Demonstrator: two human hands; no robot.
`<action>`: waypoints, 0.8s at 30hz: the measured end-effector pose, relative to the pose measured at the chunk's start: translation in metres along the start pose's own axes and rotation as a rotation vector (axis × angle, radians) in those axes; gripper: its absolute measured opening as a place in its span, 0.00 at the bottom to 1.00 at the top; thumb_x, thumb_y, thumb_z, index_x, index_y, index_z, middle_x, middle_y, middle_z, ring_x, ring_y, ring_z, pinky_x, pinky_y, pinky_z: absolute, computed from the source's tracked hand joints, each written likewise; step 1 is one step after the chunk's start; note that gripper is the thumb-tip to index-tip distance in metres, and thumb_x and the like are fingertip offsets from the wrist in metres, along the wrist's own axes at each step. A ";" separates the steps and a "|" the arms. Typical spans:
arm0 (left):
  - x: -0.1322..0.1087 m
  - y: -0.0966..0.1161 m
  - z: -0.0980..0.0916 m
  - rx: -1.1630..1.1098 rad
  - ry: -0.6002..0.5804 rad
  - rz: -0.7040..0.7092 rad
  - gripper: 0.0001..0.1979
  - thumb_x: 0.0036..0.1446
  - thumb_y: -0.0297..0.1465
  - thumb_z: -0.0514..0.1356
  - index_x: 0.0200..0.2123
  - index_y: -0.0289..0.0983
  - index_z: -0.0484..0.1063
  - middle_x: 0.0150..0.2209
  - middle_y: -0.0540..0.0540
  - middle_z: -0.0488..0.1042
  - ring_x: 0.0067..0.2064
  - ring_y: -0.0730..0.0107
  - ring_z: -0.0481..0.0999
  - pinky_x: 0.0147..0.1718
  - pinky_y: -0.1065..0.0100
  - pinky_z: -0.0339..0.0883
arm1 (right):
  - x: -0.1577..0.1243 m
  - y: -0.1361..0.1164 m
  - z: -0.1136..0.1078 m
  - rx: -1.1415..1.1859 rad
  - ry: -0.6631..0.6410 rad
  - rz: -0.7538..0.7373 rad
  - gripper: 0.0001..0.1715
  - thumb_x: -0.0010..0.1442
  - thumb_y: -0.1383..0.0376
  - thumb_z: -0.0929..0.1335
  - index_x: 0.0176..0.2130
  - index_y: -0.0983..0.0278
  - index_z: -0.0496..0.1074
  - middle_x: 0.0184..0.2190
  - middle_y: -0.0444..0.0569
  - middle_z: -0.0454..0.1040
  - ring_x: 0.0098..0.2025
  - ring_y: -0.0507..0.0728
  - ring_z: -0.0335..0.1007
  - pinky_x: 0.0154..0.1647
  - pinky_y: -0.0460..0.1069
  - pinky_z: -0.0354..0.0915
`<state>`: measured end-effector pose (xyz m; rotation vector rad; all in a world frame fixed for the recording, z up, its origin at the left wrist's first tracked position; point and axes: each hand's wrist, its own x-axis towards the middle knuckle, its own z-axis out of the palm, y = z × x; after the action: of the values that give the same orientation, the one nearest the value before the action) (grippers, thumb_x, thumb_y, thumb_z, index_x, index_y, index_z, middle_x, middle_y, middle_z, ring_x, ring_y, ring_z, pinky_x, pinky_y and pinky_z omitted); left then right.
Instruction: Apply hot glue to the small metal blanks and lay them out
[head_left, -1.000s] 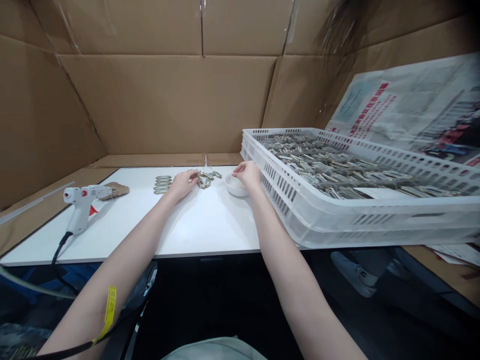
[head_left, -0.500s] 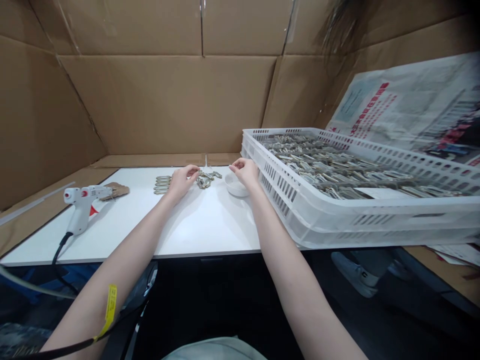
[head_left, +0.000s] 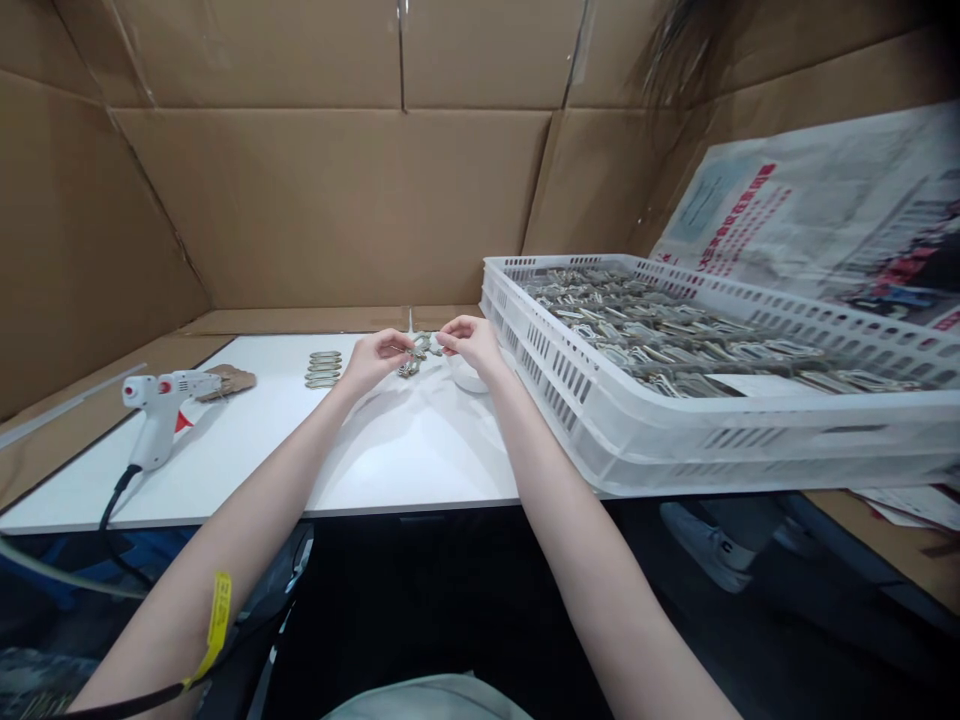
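My left hand is raised a little above the white table with its fingers pinched on a small metal clip. My right hand is pinched too and meets that clip from the right side. Under the hands lies a small heap of metal clips. A small white dish sits just below my right hand, partly hidden by it. A short row of metal clips lies to the left of my left hand.
A white glue gun with a black cord stands at the table's left. A white slotted crate full of metal clips overhangs the table's right edge. Cardboard walls surround the table; a newspaper leans at the right.
Both hands have lifted off the table and come together. My right hand left the white dish and moved left; my left hand picked a clip from the heap.
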<state>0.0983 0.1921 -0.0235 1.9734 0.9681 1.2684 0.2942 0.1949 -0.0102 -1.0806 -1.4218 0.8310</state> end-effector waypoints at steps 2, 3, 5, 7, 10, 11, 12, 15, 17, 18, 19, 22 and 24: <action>0.000 0.001 0.001 -0.059 -0.015 -0.005 0.16 0.46 0.39 0.69 0.34 0.35 0.75 0.37 0.41 0.80 0.38 0.60 0.81 0.40 0.61 0.74 | -0.001 -0.001 0.001 -0.028 -0.007 -0.004 0.07 0.48 0.66 0.72 0.26 0.64 0.69 0.21 0.44 0.72 0.23 0.51 0.69 0.27 0.46 0.66; 0.000 0.001 0.002 -0.095 -0.020 -0.008 0.16 0.45 0.39 0.69 0.34 0.35 0.75 0.37 0.42 0.80 0.38 0.60 0.81 0.40 0.61 0.74 | -0.001 0.000 0.000 -0.048 -0.005 -0.012 0.08 0.48 0.65 0.72 0.26 0.64 0.69 0.22 0.44 0.72 0.23 0.51 0.69 0.26 0.45 0.65; -0.001 0.003 0.004 -0.170 -0.031 -0.021 0.16 0.44 0.38 0.71 0.34 0.35 0.75 0.36 0.42 0.80 0.38 0.61 0.81 0.40 0.61 0.73 | -0.001 0.000 0.000 -0.086 0.008 -0.043 0.09 0.48 0.64 0.73 0.26 0.64 0.70 0.22 0.44 0.72 0.23 0.51 0.68 0.24 0.45 0.63; -0.001 0.005 0.005 -0.226 -0.037 -0.037 0.16 0.43 0.36 0.72 0.34 0.35 0.75 0.36 0.43 0.79 0.38 0.61 0.81 0.40 0.62 0.73 | 0.001 0.002 0.000 -0.120 0.026 -0.082 0.10 0.47 0.62 0.74 0.25 0.64 0.70 0.22 0.44 0.72 0.23 0.50 0.66 0.26 0.45 0.62; -0.002 0.009 0.006 -0.252 -0.039 -0.046 0.16 0.43 0.36 0.72 0.33 0.35 0.75 0.36 0.43 0.79 0.37 0.62 0.80 0.39 0.62 0.73 | 0.003 0.005 0.000 -0.168 0.048 -0.111 0.12 0.45 0.60 0.74 0.24 0.63 0.69 0.23 0.44 0.73 0.25 0.51 0.67 0.29 0.46 0.63; -0.002 0.009 0.006 -0.253 -0.040 -0.047 0.16 0.42 0.36 0.72 0.33 0.35 0.75 0.36 0.43 0.79 0.37 0.63 0.80 0.39 0.62 0.73 | 0.004 0.006 0.000 -0.181 0.055 -0.116 0.13 0.45 0.59 0.74 0.24 0.63 0.69 0.24 0.44 0.73 0.26 0.51 0.67 0.30 0.46 0.63; -0.002 0.010 0.006 -0.252 -0.042 -0.049 0.16 0.42 0.36 0.72 0.32 0.35 0.75 0.35 0.43 0.79 0.36 0.63 0.80 0.38 0.63 0.72 | 0.004 0.007 0.001 -0.190 0.060 -0.120 0.14 0.44 0.59 0.74 0.24 0.63 0.69 0.24 0.44 0.73 0.27 0.52 0.67 0.30 0.47 0.63; -0.003 0.011 0.006 -0.256 -0.051 -0.059 0.16 0.42 0.36 0.72 0.32 0.34 0.74 0.34 0.44 0.78 0.35 0.65 0.79 0.36 0.64 0.72 | 0.004 0.007 0.001 -0.198 0.061 -0.125 0.15 0.44 0.57 0.75 0.23 0.63 0.68 0.24 0.43 0.72 0.27 0.52 0.66 0.31 0.47 0.62; -0.003 0.011 0.005 -0.271 -0.055 -0.059 0.16 0.42 0.35 0.72 0.32 0.34 0.73 0.34 0.45 0.77 0.35 0.65 0.79 0.37 0.64 0.72 | 0.003 0.006 0.002 -0.195 0.053 -0.127 0.16 0.44 0.57 0.74 0.23 0.63 0.68 0.23 0.43 0.71 0.27 0.51 0.65 0.31 0.47 0.61; -0.002 0.012 0.005 -0.279 -0.054 -0.057 0.16 0.42 0.34 0.72 0.32 0.35 0.72 0.33 0.46 0.77 0.36 0.65 0.79 0.37 0.64 0.72 | 0.003 0.006 0.002 -0.196 0.050 -0.129 0.16 0.44 0.57 0.74 0.23 0.63 0.67 0.23 0.43 0.71 0.27 0.51 0.65 0.31 0.47 0.61; -0.002 0.012 0.005 -0.287 -0.053 -0.055 0.16 0.42 0.34 0.72 0.32 0.35 0.72 0.33 0.46 0.77 0.36 0.64 0.80 0.38 0.64 0.72 | 0.002 0.005 0.002 -0.199 0.048 -0.130 0.16 0.44 0.57 0.74 0.23 0.63 0.67 0.23 0.43 0.70 0.27 0.51 0.65 0.31 0.47 0.61; -0.003 0.013 0.005 -0.293 -0.053 -0.054 0.16 0.42 0.34 0.71 0.32 0.36 0.70 0.32 0.47 0.76 0.37 0.62 0.80 0.38 0.63 0.72 | 0.002 0.004 0.003 -0.208 0.069 -0.126 0.17 0.43 0.58 0.74 0.24 0.62 0.65 0.25 0.42 0.70 0.29 0.52 0.65 0.33 0.47 0.61; -0.003 0.014 0.005 -0.288 -0.060 -0.055 0.16 0.43 0.34 0.70 0.32 0.36 0.69 0.32 0.47 0.76 0.36 0.62 0.81 0.37 0.63 0.72 | 0.001 0.004 0.003 -0.206 0.088 -0.126 0.18 0.42 0.58 0.75 0.26 0.62 0.65 0.26 0.42 0.70 0.30 0.52 0.66 0.34 0.47 0.61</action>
<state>0.1060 0.1818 -0.0158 1.7403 0.7586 1.2349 0.2917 0.1977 -0.0139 -1.1543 -1.5073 0.5491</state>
